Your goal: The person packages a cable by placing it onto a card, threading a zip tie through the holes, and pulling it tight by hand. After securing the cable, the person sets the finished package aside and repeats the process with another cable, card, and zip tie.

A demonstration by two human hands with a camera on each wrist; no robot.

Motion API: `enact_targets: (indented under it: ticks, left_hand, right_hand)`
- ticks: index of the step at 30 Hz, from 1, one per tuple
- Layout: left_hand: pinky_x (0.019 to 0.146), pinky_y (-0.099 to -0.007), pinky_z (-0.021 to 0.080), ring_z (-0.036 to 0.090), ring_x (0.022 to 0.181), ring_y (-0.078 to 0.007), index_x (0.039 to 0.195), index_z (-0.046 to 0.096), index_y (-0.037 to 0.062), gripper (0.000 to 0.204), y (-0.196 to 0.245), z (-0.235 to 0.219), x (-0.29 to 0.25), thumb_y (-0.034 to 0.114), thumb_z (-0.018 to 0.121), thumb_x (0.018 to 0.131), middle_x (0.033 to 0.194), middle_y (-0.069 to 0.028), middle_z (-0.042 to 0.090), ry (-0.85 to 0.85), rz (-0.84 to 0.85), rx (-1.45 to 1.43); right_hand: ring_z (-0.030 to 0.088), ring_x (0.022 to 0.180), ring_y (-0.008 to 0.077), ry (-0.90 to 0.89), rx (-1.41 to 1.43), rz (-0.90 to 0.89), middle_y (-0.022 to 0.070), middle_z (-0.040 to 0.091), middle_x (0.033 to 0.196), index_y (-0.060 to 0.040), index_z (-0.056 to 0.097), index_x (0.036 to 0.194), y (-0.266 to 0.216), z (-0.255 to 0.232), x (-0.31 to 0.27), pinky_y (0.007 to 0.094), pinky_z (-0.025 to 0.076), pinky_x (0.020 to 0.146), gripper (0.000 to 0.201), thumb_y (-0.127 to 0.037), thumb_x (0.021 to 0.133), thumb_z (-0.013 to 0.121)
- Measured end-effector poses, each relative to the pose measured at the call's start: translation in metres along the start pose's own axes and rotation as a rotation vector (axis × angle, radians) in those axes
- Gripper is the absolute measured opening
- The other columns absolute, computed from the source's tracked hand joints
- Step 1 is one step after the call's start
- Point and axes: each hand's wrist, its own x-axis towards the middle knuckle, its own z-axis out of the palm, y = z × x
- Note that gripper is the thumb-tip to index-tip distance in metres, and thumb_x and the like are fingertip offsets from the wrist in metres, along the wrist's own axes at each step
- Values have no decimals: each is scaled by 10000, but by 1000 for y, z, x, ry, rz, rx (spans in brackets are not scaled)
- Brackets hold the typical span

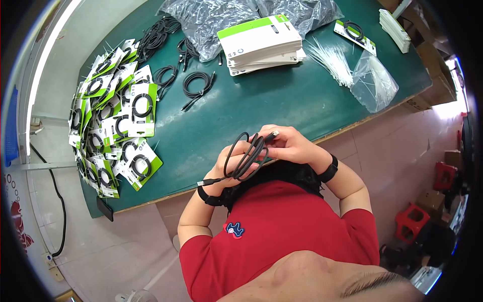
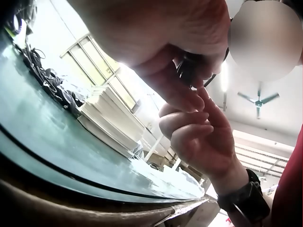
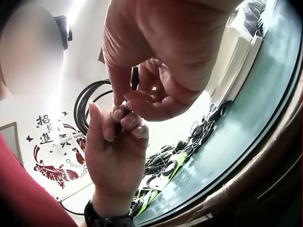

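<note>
A coiled black cable point(image 1: 253, 155) is held between both hands, near the table's front edge. My left hand point(image 1: 227, 162) grips the coil, and one plug end point(image 1: 205, 182) sticks out beside that wrist. Beside it, my right hand point(image 1: 293, 145) pinches the coil's other side, thumb and fingers curled, with a plug point(image 1: 271, 136) showing above them. In the right wrist view, the loops of the cable point(image 3: 81, 111) hang behind the fingertips of both hands, which meet. Most of the cable is hidden by my left hand point(image 2: 165, 42) in the left wrist view.
Carded black cables point(image 1: 142, 106) pile up at the table's left. Loose coiled cables point(image 1: 197, 84) lie beyond the hands. A stack of white-and-green cards point(image 1: 261, 43) stands at the back, with white cable ties point(image 1: 329, 63) and a clear plastic bag point(image 1: 373, 83) to its right.
</note>
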Motion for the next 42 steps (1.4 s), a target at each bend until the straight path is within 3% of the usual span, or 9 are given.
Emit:
enact_targets:
  ticks: [6,9,13,17,26,30,34,37,42]
  left_hand:
    - [745,-377,528,632,782,-237,769,594,26,236,2,2,4,158,612,965,924,-90,579,22,-80,-152]
    - [717,-345,514,593,779,-197,693,450,74,418,-9,16,5,304,504,1038,901,-41,512,329,-386,-1079]
    - [714,-303,502,555,816,-171,710,419,98,470,-18,10,12,394,384,1073,904,-29,488,474,-589,-1555]
    - [729,-275,493,535,861,-158,724,417,99,451,-20,11,15,367,369,1082,912,-30,492,494,-559,-1732]
    - [690,-260,493,527,776,-145,756,458,91,437,-20,27,20,382,390,1075,947,-28,530,560,-632,-1540]
    - [679,-256,493,537,763,-121,905,557,57,343,-19,27,20,351,465,1056,1011,-31,560,414,-650,-1168]
    - [655,-262,481,524,711,-100,1130,596,33,276,-12,35,27,285,536,1033,987,-34,579,617,-750,-642]
    - [621,-275,468,476,611,-85,1262,569,24,299,-9,52,49,211,545,1030,851,-19,569,1000,-360,-377]
    - [647,-305,503,449,560,-86,1320,543,18,332,-16,44,37,205,506,1048,718,2,504,690,-117,-651]
  right_hand:
    - [574,761,92,127,267,226,41,612,915,31,616,1202,-4,5,-2,218,459,636,278,-62,942,647]
    - [556,682,82,229,327,280,31,615,849,31,629,1161,3,6,5,220,448,591,249,-89,944,656]
    - [529,613,63,381,357,326,24,619,808,22,639,1107,10,6,16,228,439,543,225,-127,942,672]
    - [528,622,47,436,354,329,19,624,829,11,639,1090,10,9,19,229,436,536,228,-162,947,675]
    - [500,686,19,433,254,245,-30,609,850,-38,605,1164,5,17,25,188,379,577,309,-306,1015,574]
    - [466,655,16,573,113,212,-34,587,825,-44,593,1183,19,16,25,182,362,562,341,-343,1042,508]
    - [433,610,18,621,28,146,-39,550,782,-35,586,1196,14,16,24,178,344,531,359,-342,1062,457]
    - [418,588,20,621,18,100,-40,530,758,-25,580,1220,11,20,24,178,334,512,375,-336,1071,432]
    - [409,576,24,682,11,-32,-35,519,734,-10,545,1321,8,27,30,186,340,505,426,-332,1080,404]
